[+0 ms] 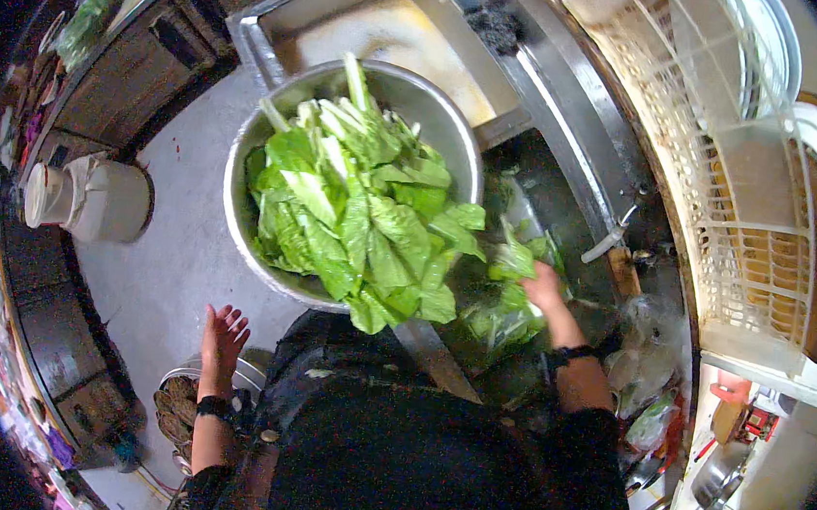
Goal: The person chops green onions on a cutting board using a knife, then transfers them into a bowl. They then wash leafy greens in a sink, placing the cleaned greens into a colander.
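A big metal bowl (234,200) stands before me, heaped with leafy greens (368,215); some leaves hang over its near and right rim. To the right of it, my right hand (544,287) reaches into a dark sink basin (475,366) and touches more leafy greens (517,261). Whether the fingers grip these leaves is not clear. My left hand (224,334) is raised over the floor, below and left of the bowl, with its fingers apart and nothing in it.
A second basin (398,43) lies behind the bowl. A faucet spout (604,247) juts over the right basin's far side. Plastic dish racks with plates (755,285) stand at the right. White buckets (111,200) are on the floor at the left, and another bucket (249,371) stands beside my left wrist.
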{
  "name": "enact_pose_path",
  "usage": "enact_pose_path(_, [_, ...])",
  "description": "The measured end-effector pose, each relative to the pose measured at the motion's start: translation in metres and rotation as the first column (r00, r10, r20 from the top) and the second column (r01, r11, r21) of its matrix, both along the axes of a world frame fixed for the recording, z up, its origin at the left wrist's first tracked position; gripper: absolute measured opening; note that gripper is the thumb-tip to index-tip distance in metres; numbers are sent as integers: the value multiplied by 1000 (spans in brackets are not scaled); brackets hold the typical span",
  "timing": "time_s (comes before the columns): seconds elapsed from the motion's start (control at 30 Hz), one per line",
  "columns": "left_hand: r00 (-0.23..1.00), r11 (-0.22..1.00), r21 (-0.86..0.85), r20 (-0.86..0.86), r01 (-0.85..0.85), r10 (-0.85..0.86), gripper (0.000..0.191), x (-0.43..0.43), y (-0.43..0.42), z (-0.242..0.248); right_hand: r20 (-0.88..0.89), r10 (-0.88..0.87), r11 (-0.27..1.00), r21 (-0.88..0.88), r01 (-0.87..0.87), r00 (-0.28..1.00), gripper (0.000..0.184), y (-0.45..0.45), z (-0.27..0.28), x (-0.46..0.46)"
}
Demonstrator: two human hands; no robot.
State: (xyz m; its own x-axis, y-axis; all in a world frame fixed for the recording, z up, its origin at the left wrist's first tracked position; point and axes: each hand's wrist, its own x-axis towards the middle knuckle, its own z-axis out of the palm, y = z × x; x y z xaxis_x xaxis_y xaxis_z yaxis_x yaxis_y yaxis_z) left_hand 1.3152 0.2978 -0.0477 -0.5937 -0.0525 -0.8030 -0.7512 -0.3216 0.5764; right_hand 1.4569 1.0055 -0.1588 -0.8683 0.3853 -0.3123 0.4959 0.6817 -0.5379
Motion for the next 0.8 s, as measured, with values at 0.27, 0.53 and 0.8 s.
enact_pose_path(0.27, [997, 995, 66, 23, 76, -77, 81, -32, -2, -36, -24, -8, 965, 260, 14, 1000, 46, -31, 265, -39])
enact_pose_path(0.53, [995, 995, 68, 65, 73, -77, 67, -60, -3, -53, -461, -88, 967, -253, -35, 883, 43, -174, 406, -182])
enact_pose_path(0.8, [983, 988, -12, 104, 155, -153, 48, -59, -9, -41, -422, -28, 839, -502, -208, 906, 84, -197, 359, -206])
